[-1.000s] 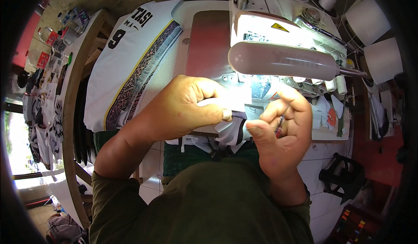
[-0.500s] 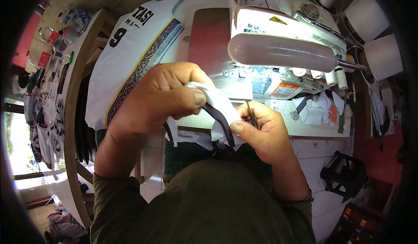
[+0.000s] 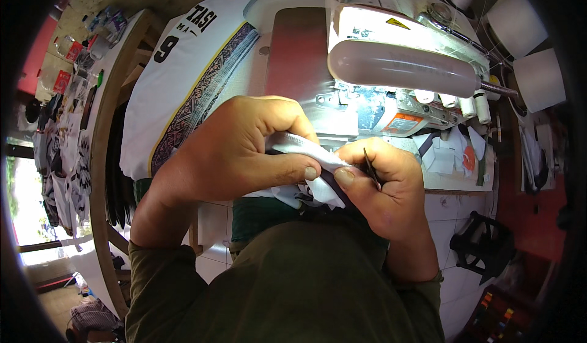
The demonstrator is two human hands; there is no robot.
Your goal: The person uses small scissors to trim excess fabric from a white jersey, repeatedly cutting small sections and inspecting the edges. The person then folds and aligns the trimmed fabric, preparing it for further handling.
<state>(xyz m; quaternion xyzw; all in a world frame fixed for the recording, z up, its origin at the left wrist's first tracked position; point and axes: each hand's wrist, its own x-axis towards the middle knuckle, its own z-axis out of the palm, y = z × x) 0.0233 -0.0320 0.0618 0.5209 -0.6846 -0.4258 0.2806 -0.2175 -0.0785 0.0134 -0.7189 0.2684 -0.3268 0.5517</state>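
A white piece of cloth with dark edging (image 3: pixel 301 148) is stretched between my two hands, in front of the sewing machine (image 3: pixel 400 113). My left hand (image 3: pixel 244 150) pinches its upper fold between thumb and fingers. Close beside it, my right hand (image 3: pixel 391 187) grips the cloth's edge between thumb and forefinger. A slim dark metal tool (image 3: pixel 370 167), perhaps thread snips, is also tucked in the right hand; most of it is hidden by the fingers. The rest of the cloth hangs below, over my lap.
White jerseys (image 3: pixel 183 92) with a patterned side band lie stacked on the table at left. A long rounded lamp (image 3: pixel 397 69) hangs over the machine. Thread cones (image 3: pixel 516 25) stand at the far right. Cloth scraps (image 3: pixel 449 150) lie right of the machine; a dark stool (image 3: pixel 483 245) stands below.
Both hands have shifted slightly right and closer together along the cloth. The cloth has been turned, so its dark edging shows less. The right hand still keeps the metal tool.
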